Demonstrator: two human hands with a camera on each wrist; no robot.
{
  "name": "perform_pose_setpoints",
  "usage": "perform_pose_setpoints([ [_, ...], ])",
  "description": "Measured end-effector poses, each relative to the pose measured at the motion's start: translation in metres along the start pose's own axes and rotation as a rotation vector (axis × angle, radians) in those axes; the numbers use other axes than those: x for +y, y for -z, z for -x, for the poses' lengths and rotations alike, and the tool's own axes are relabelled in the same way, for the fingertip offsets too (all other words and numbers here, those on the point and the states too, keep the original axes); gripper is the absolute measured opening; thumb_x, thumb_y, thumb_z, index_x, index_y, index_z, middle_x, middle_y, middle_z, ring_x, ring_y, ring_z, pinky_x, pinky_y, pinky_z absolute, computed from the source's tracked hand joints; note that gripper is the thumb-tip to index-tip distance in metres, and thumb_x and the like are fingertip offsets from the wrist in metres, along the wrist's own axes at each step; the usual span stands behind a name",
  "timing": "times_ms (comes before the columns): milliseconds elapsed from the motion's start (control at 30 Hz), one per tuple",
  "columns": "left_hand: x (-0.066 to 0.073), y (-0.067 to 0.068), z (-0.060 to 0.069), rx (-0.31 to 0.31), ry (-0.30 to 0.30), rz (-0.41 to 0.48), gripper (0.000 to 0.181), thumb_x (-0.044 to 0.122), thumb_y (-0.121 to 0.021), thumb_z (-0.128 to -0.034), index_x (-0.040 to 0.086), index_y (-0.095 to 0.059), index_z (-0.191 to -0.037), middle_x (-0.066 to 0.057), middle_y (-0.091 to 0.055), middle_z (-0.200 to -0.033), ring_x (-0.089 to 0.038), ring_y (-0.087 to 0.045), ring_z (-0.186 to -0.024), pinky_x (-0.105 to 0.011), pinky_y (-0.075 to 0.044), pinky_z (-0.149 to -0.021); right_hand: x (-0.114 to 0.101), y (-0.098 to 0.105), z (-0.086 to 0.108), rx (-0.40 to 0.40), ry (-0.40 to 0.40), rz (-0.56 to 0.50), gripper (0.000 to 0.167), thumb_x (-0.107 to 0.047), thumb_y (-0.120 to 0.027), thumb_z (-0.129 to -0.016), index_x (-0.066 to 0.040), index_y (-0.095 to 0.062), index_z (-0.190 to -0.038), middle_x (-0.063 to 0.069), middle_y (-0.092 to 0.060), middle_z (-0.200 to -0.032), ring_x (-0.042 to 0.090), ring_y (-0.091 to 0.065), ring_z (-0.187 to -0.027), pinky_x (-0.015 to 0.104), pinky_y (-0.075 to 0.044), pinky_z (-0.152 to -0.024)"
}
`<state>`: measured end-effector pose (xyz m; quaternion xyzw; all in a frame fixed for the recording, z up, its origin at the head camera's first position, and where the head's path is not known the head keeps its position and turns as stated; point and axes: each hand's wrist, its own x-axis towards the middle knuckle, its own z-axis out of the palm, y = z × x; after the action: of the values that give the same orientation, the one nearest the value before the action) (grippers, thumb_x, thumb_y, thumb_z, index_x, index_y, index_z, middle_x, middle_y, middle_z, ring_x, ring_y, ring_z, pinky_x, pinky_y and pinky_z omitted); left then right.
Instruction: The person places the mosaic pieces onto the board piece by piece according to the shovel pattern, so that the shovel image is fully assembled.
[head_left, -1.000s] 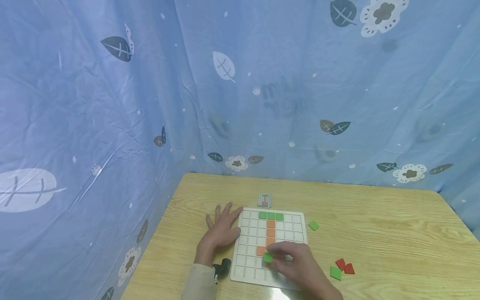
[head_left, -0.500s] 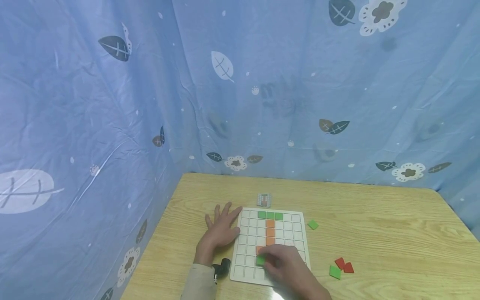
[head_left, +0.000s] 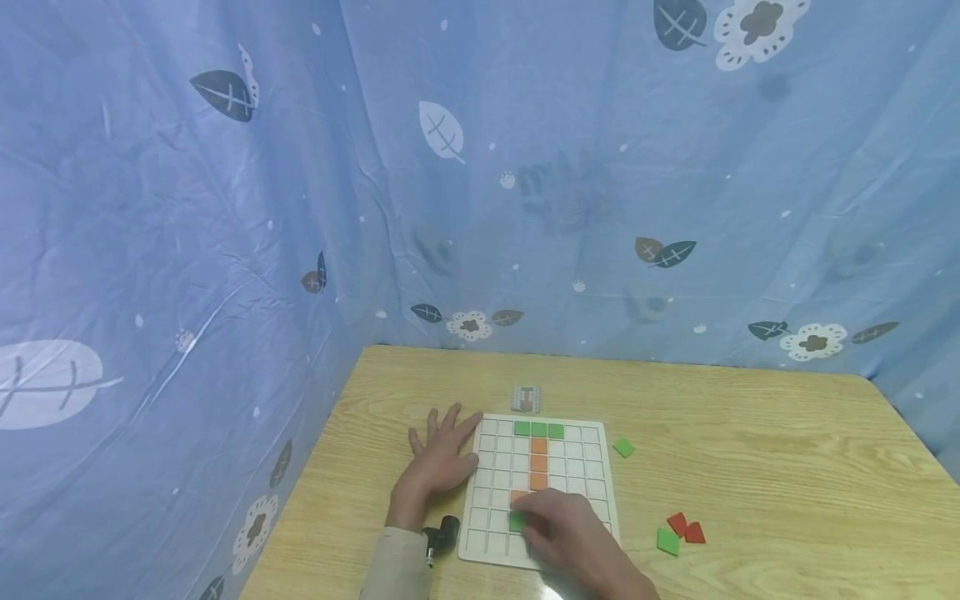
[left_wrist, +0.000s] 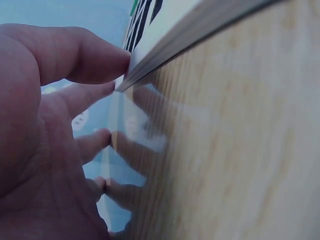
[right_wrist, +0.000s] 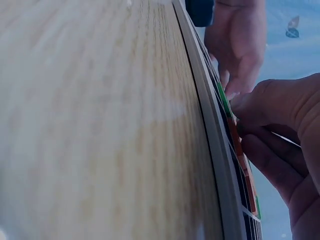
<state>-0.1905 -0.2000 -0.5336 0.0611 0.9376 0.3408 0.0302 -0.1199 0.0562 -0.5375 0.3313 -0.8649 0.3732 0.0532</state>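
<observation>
A white gridded board [head_left: 573, 468] lies on the table, holding green and orange square tiles. My left hand [head_left: 438, 462] rests at its left side with fingers spread; thumb and forefinger touch the board's edge in the left wrist view. Over the board's lower middle, my right hand [head_left: 566, 529] holds a green tile [head_left: 517, 522] between thumb and fingers, down in a cell below an orange tile [head_left: 519, 498]. Three green tiles [head_left: 538, 429] form a top row, with a column of orange tiles [head_left: 538, 462] beneath. The right hand hides several cells.
A small pattern card [head_left: 527, 399] lies behind the board. To the right are a loose green tile [head_left: 624, 448], another green tile [head_left: 667, 542] and two red pieces [head_left: 686, 528]. A black object [head_left: 442, 536] sits by the left wrist. Blue curtains [head_left: 600, 167] enclose the table.
My right hand has moved left and lowered the green tile from above the board into a cell. The left hand keeps its place at the board's edge.
</observation>
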Motion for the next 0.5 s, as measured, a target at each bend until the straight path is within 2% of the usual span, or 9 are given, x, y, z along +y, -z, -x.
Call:
perform_pose_setpoints([
  [133,0.002,0.002,0.000,-0.013,0.011,-0.006,0.075,0.019,-0.059,-0.0873,0.018,-0.054,-0.162,-0.025,-0.028,-0.178,-0.060,-0.003,-0.166,-0.087,0.013,-0.121,0.001,0.001,0.001,-0.005,-0.005,-0.039,0.032,-0.002,-0.083,-0.089,-0.017,-0.083,-0.117,-0.015,-0.076,-0.098,-0.005,-0.058,-0.083,0.022,-0.058,-0.077],
  [233,0.003,0.004,0.001,-0.031,0.029,-0.027,0.075,0.020,-0.058,-0.0894,0.019,-0.053,-0.164,-0.021,-0.027,-0.180,-0.057,-0.002,-0.167,-0.087,0.012,-0.123,0.004,0.003,0.002,0.032,0.035,-0.065,0.035,-0.001,-0.084,-0.087,-0.018,-0.083,-0.117,-0.015,-0.078,-0.098,-0.004,-0.061,-0.082,0.022,-0.059,-0.077],
  [333,0.003,0.004,0.001,-0.039,0.036,-0.046,0.074,0.019,-0.059,-0.0903,0.021,-0.052,-0.165,-0.020,-0.026,-0.181,-0.056,-0.003,-0.168,-0.087,0.009,-0.123,0.007,0.007,0.004,0.062,0.042,-0.100,0.033,-0.001,-0.086,-0.087,-0.018,-0.084,-0.116,-0.011,-0.082,-0.103,-0.003,-0.068,-0.086,0.023,-0.063,-0.079],
  [400,0.003,0.004,0.001,-0.041,0.038,-0.053,0.075,0.019,-0.059,-0.0904,0.022,-0.052,-0.165,-0.019,-0.026,-0.181,-0.056,-0.003,-0.168,-0.087,0.009,-0.123,0.009,0.012,0.005,0.061,0.020,-0.126,0.030,-0.003,-0.087,-0.088,-0.017,-0.084,-0.115,-0.007,-0.084,-0.107,0.001,-0.074,-0.091,0.026,-0.066,-0.083],
  [500,0.003,0.004,0.001,-0.043,0.039,-0.053,0.075,0.019,-0.059,-0.0902,0.022,-0.051,-0.165,-0.018,-0.026,-0.181,-0.055,-0.003,-0.168,-0.087,0.009,-0.123,0.013,0.020,0.009,0.038,-0.063,-0.169,0.027,-0.006,-0.087,-0.089,-0.016,-0.085,-0.114,-0.006,-0.084,-0.110,0.006,-0.079,-0.096,0.027,-0.067,-0.086],
])
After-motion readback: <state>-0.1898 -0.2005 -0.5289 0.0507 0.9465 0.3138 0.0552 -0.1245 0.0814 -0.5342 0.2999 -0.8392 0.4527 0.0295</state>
